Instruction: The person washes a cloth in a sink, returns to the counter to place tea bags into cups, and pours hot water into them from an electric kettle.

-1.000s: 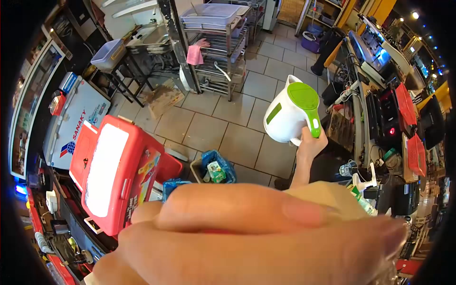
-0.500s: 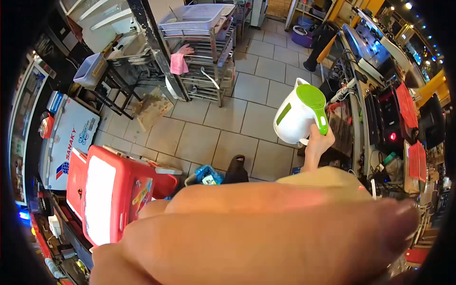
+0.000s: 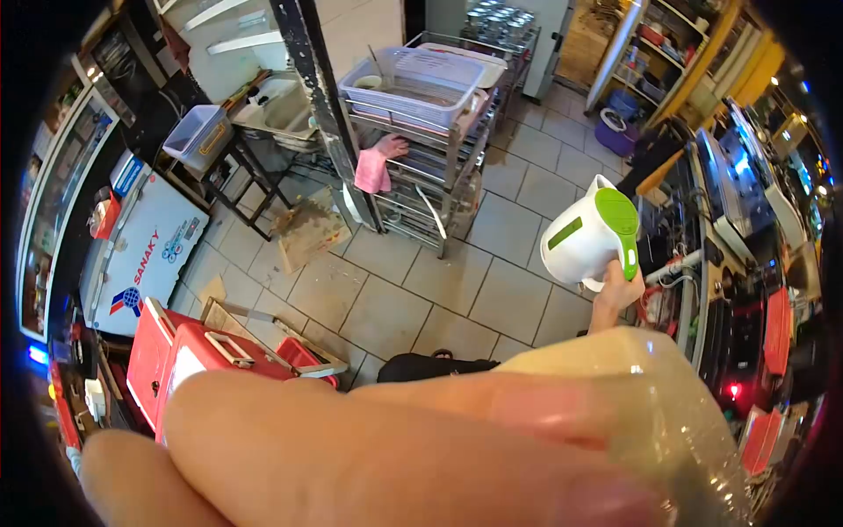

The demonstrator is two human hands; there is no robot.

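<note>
My right hand (image 3: 618, 295) is closed round the green handle of a white electric kettle (image 3: 580, 239). The kettle has a green lid and hangs above the tiled floor, with its spout up and its body to the left. Very close to the camera, my left hand (image 3: 378, 439) fills the lower middle of the view. Its fingers point right and are pressed against a pale yellow thing in clear plastic (image 3: 645, 373). What that thing is cannot be made out, and part of it is hidden behind the fingers.
A metal rack (image 3: 452, 162) holds a plastic basket (image 3: 413, 101). To the left are a tub on a stool (image 3: 198, 145), a SANAKY chest freezer (image 3: 145, 255) and a red cooler box (image 3: 189, 351). A counter with appliances runs along the right, beside the purple bucket (image 3: 615, 132).
The view has turned, so the room has shifted right and down. My right hand and the kettle appear slightly farther right and lower. More of the yellow thing in plastic shows.
</note>
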